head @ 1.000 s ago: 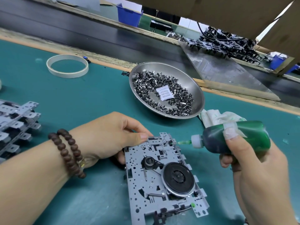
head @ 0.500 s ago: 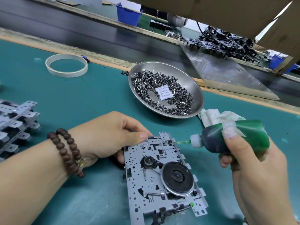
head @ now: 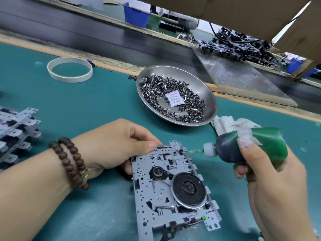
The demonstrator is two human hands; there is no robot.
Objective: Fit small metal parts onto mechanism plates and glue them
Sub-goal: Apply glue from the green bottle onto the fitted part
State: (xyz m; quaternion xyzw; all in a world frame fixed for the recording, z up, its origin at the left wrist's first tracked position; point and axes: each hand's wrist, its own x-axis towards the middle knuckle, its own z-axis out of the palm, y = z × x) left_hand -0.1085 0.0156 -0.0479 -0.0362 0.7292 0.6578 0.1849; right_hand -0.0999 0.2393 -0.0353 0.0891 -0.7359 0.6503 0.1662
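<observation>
A grey mechanism plate (head: 156,202) with a black flywheel and belt lies on the green mat in front of me. My left hand (head: 114,145) grips its upper left corner, thumb on top. My right hand (head: 271,181) holds a green glue bottle (head: 246,145) sideways. The bottle's green nozzle tip points at a small metal part (head: 181,151) on the plate's upper right edge, almost touching it. A green glue dot (head: 203,218) sits near the plate's lower right corner. A steel dish (head: 208,94) of small metal parts stands behind the plate.
A stack of mechanism plates (head: 15,134) lies at the left edge. A white tape ring (head: 69,69) rests far left. A stained cloth (head: 231,124) sits beside the dish. A dark conveyor belt (head: 86,32) runs behind the mat.
Nothing has visibly changed beyond a slight shift of the camera; the nozzle stays at the plate's upper right edge.
</observation>
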